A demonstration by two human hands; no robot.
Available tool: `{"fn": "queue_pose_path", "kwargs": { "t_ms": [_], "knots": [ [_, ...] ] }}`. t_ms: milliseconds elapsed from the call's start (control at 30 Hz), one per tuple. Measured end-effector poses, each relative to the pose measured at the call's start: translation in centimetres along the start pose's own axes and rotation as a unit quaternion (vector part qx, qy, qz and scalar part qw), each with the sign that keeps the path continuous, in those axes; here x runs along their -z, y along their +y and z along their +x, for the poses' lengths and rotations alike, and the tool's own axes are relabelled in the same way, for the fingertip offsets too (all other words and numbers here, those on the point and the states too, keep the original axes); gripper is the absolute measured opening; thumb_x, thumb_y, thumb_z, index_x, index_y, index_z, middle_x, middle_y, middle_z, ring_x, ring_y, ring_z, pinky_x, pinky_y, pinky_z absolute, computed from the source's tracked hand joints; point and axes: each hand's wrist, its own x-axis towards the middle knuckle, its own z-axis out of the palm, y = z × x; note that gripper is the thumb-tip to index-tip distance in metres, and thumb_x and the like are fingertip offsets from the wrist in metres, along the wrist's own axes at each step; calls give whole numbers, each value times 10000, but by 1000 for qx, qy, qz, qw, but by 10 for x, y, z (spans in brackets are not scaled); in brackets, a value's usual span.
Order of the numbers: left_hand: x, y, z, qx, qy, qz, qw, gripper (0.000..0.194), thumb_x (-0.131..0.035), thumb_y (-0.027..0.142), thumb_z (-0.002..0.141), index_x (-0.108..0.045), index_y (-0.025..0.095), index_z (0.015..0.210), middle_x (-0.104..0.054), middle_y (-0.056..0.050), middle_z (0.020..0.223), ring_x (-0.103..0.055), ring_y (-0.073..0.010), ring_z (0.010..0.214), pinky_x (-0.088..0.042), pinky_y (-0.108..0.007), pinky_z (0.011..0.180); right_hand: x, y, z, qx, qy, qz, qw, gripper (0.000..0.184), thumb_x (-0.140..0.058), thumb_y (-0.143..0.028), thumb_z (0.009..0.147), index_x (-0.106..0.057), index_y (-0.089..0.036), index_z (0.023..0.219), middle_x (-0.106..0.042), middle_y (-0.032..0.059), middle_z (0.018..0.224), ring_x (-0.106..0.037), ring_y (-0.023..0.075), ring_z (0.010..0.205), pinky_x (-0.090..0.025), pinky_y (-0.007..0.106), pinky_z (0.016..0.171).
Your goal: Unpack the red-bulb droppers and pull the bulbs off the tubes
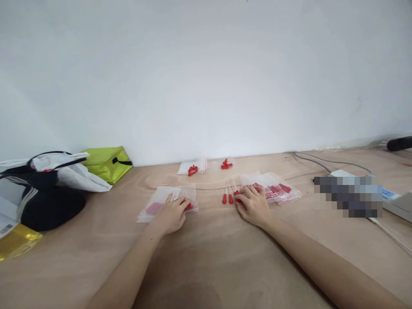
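Both hands, left (pixel 174 213) and right (pixel 253 205), loosely spread on clear plastic zip bags (pixel 166 193) and red-ended sticks (pixel 231 198), rest over a pale wooden worktop (pixel 199 266) against a plain whitish wall (pixel 206 77).

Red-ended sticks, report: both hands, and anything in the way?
Left hand resting on left-side clear bag. Right hand over red-ended sticks, hiding some. Right-side clear bags crowd close beside that hand.
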Motion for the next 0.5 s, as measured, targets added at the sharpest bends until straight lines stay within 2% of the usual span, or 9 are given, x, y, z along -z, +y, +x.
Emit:
{"fn": "queue_pose_path", "kwargs": {
  "t_ms": [100,167,267,333,400,433,500],
  "knots": [
    [-14,17,6,-19,70,-46,996,366,-344,197,824,-484,152,1159,-521,-130,1202,-469,-247,1124,-262,-477,1001,-1,-1,1,0,4,4,1000,149,-482,-235,767,-624,-208,804,-589,35,851,-457,170,821,-186,394,856],
    [-22,30,7,-26,107,-104,988,396,-356,244,840,-429,131,1212,-461,-148,1261,-432,-250,1160,-334,-431,972,0,-1,1,0,8,6,1000,149,-483,-232,767,-624,-206,807,-591,37,851,-456,172,821,-187,395,855],
    [-31,44,7,-53,153,-190,968,454,-423,301,825,-363,158,1251,-374,-138,1328,-388,-236,1198,-373,-389,956,1,-1,1,1,20,11,1000,142,-490,-226,764,-622,-203,809,-591,39,839,-457,169,819,-186,396,855],
    [-33,47,6,-64,178,-224,956,380,-469,305,802,-435,180,1160,-419,-123,1287,-425,-230,1162,-391,-385,938,2,-2,1,8,28,18,999,132,-497,-226,761,-620,-202,802,-590,35,830,-458,167,817,-189,392,850],
    [-34,47,6,-78,192,-245,947,207,-471,276,801,-513,193,986,-503,-97,1185,-483,-212,1092,-415,-370,904,3,-4,0,29,32,36,998,123,-508,-229,755,-618,-203,805,-590,29,824,-460,161,812,-195,386,844],
    [-33,46,6,-86,197,-252,944,130,-460,256,806,-528,195,898,-536,-84,1129,-506,-200,1055,-424,-359,885,4,-6,0,43,32,50,997,122,-516,-235,752,-617,-205,813,-590,24,817,-461,158,807,-198,383,842],
    [-33,47,7,-92,208,-259,939,94,-440,217,810,-525,193,776,-574,-67,1040,-532,-188,995,-431,-352,855,4,-11,0,70,32,82,994,130,-538,-261,744,-617,-212,835,-588,15,798,-461,153,795,-205,378,835]
  ]
}}
